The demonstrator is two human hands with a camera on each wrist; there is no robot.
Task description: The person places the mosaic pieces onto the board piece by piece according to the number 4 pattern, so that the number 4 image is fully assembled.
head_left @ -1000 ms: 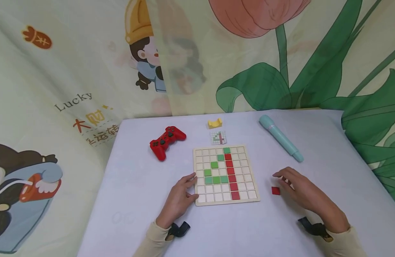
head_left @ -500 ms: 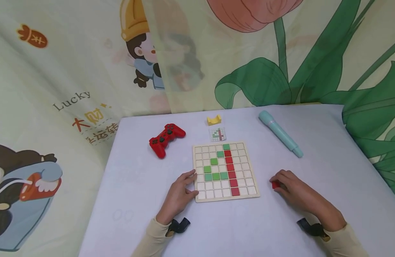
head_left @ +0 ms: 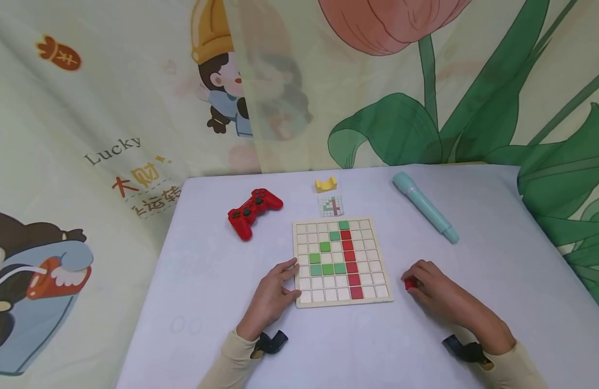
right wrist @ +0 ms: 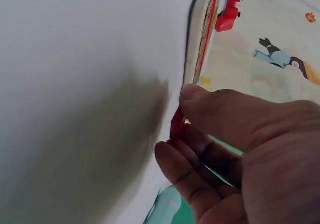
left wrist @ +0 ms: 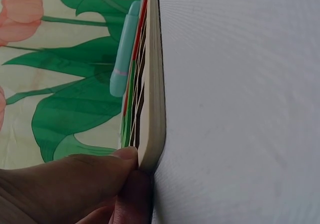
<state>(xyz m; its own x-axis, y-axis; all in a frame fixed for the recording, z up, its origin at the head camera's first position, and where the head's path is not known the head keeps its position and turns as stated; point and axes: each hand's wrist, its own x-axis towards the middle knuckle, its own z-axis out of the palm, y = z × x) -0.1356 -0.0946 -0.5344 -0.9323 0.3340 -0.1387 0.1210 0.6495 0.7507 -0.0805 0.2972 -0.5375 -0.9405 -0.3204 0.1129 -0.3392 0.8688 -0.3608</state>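
My left hand (head_left: 270, 289) rests at the left edge of a wooden grid board (head_left: 368, 299), its fingertips and thumb spread apart along the rim. Seen from the left wrist, the thumb (left wrist: 95, 181) touches the board near its corner. Green tiles (head_left: 325, 247) and a column of red tiles (head_left: 351, 267) lie in the board's cells. To the right of the board, my right hand (head_left: 436, 286) pinches a red square tile (head_left: 410, 283) between thumb and fingers. In the right wrist view this tile (right wrist: 177, 123) stands tilted, low over the white table, partly covered by the fingers.
Behind the board lies a small printed pattern card (head_left: 331, 206), with a yellow curved block (head_left: 326, 185) beyond it. A red game controller (head_left: 254, 213) is at the back left. A turquoise microphone-shaped object (head_left: 426, 207) lies at the back right of the white table (head_left: 207, 302).
My right hand has closed its fingers on the red tile, lifted it at an angle and shifted slightly left toward the board. The left hand stays at the board's edge.
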